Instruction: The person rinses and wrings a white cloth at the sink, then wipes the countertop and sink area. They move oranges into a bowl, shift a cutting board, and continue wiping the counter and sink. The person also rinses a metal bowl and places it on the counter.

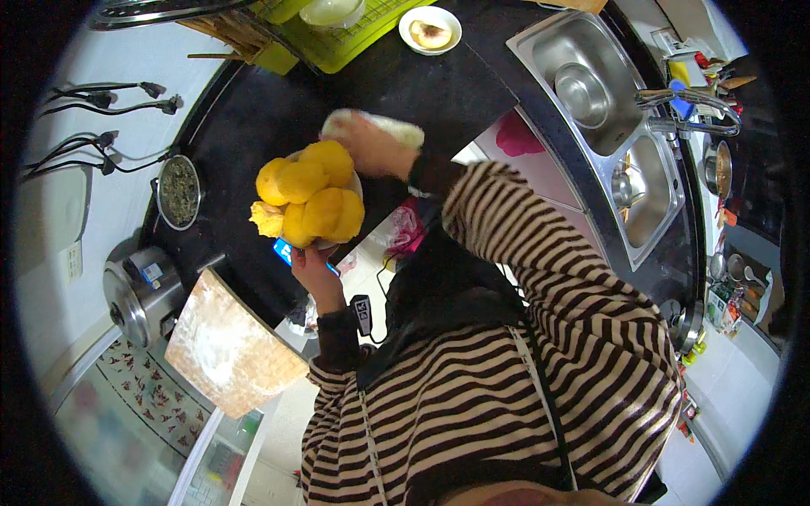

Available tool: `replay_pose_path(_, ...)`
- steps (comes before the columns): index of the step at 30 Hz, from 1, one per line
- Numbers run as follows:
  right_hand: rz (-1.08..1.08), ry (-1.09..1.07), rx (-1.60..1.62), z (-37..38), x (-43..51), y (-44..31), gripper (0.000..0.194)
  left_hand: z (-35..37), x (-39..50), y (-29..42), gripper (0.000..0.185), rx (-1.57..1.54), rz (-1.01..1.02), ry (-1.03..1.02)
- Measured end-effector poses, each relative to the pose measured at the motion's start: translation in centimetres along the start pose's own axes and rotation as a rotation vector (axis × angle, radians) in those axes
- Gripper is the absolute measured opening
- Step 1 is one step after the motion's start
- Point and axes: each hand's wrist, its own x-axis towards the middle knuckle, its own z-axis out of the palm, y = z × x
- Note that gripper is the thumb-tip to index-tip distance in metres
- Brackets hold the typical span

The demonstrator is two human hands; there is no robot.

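My left hand (316, 278) grips the near rim of a plate (356, 183) piled with several round yellow buns (323, 212). One torn yellow piece (266, 219) sits at the pile's left edge. Beyond the plate, my right hand (376, 148) presses on a pale folded cloth (402, 128) over the black countertop (266, 107); the hand is slightly blurred. Partly hidden beneath the plate and left hand is a phone (283, 250) with a lit screen.
A floured wooden board (231, 348) juts out at left beside a steel electric cooker (142, 294). Dark flakes fill a pot (179, 193) by the wall. At the back are a green dish rack (342, 60) and a white bowl (404, 37) holding cut fruit. A double steel sink (617, 142) stands right.
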Motion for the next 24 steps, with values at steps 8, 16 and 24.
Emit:
replay_pose_path(8, 0.333, 0.077, -0.247, -4.1, -6.5, 12.3, 0.046, 3.5, 2.0, -1.7, 0.029, -0.110, -0.050, -0.009)
replay_pose_path(16, 0.583, 0.037, -0.333, -10.4, -14.5, 22.4, 0.044, 10.7, 5.5, -4.4, 0.028, -0.213, -0.103, -0.129)
replay_pose_path(24, 0.402, -0.110, -0.290, -8.0, -14.4, 12.2, 0.045, 16.3, 9.4, -8.9, 0.022, 0.067, -0.166, -0.050)
